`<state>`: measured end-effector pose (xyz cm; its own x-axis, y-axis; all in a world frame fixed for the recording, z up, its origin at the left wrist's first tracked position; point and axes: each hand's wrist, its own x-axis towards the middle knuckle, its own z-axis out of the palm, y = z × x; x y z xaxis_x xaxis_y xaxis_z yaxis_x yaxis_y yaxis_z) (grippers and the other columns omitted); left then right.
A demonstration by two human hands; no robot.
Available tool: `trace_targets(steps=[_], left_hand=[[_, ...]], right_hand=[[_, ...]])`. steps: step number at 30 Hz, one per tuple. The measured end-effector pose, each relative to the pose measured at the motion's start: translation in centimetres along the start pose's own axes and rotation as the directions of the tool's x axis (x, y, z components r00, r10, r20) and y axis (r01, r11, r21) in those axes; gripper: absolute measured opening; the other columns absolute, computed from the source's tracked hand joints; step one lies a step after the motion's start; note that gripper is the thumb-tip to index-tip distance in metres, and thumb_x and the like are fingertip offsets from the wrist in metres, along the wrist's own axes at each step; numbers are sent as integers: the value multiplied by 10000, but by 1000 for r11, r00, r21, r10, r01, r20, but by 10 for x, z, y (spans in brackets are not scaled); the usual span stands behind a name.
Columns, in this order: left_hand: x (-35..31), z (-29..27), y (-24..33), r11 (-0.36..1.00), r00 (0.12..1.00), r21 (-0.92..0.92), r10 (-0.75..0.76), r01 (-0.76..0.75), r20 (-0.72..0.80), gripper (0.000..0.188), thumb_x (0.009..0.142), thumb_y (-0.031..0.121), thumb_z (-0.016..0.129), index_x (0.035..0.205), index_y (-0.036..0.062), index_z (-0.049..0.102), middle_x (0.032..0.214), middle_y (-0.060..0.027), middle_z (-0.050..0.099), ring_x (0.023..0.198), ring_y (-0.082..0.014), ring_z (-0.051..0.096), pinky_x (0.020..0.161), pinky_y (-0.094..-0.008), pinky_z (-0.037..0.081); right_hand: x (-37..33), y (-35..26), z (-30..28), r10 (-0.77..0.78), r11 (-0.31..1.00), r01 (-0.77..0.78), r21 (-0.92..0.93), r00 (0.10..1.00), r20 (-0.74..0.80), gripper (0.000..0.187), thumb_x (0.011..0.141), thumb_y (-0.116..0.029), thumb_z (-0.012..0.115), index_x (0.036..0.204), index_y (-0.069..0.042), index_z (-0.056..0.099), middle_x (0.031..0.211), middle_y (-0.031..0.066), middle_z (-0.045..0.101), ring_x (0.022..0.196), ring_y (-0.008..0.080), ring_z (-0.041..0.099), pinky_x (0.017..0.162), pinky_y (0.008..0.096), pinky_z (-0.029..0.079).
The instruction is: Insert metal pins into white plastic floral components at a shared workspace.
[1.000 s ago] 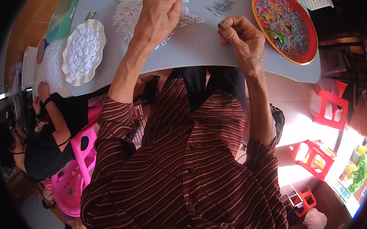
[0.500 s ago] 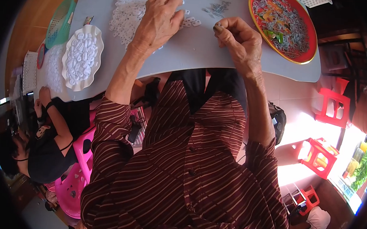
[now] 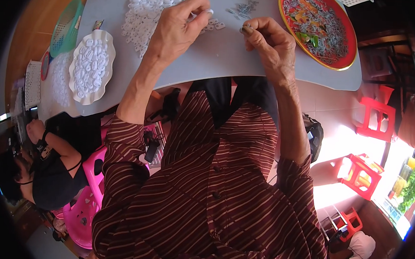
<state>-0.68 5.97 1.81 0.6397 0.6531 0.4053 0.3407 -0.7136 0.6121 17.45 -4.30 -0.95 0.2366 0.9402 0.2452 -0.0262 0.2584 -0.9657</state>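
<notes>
My left hand (image 3: 177, 32) is closed in a pinch over the pile of small white plastic clips (image 3: 142, 25), with one white clip (image 3: 209, 11) between thumb and forefinger. To its right, my right hand (image 3: 272, 48) is also pinched, and a thin grey metal nail (image 3: 248, 25) shows at its fingertips. The two hands are apart, above the grey table (image 3: 206, 59). Just beyond my right hand lies a small heap of loose grey nails (image 3: 244, 9).
On the right stands a red round tray (image 3: 350, 55) of grey nails. At left are a white scalloped dish (image 3: 108, 79) of white clips and a green basket (image 3: 65, 30). Another person (image 3: 55, 173) sits at far left. Red stools (image 3: 374, 122) stand on the floor at right.
My left hand has turned and come slightly nearer to me, and a white clip now shows in its fingertips. My right hand stays almost still. The person at left has raised their hands.
</notes>
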Motion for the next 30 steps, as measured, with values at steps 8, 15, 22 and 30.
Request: trace_targets(steps=[8, 15, 22, 30], left_hand=[[-13, 21, 25, 926, 993, -358, -101, 116, 59, 133, 867, 90, 561, 985, 35, 587, 741, -23, 634, 666, -89, 579, 594, -235, 468], [-12, 27, 25, 890, 991, -435, -118, 137, 69, 162, 888, 106, 538, 1019, 28, 595, 785, -25, 647, 689, -79, 571, 590, -223, 452], [-13, 32, 16, 711, 957, -646, -263, 279, 123, 224, 930, 176, 506, 1019, 5, 621, 840, -5, 660, 715, -65, 558, 622, -206, 449], [-15, 38, 24, 813, 976, -552, -216, 183, 5, 184, 910, 150, 553, 1022, 23, 625, 801, -9, 655, 702, -61, 559, 615, -195, 447]], right_hand=[[2, -4, 5, -35, 993, 38, 111, 999, -31, 145, 888, -140, 606, 934, -2, 617, 781, 21, 629, 701, 67, 577, 635, 200, 480], [2, -4, 4, -44, 989, 44, 142, 999, -1, 161, 898, -148, 595, 957, 2, 599, 783, 39, 643, 703, 75, 584, 641, 209, 484], [2, -3, 2, -41, 992, 42, 122, 999, -8, 152, 896, -140, 596, 944, 4, 606, 774, 38, 646, 716, 80, 600, 640, 209, 488], [2, -3, 3, -37, 984, 35, 175, 999, 7, 146, 893, -127, 596, 961, 2, 598, 840, 56, 652, 767, 105, 627, 649, 218, 504]])
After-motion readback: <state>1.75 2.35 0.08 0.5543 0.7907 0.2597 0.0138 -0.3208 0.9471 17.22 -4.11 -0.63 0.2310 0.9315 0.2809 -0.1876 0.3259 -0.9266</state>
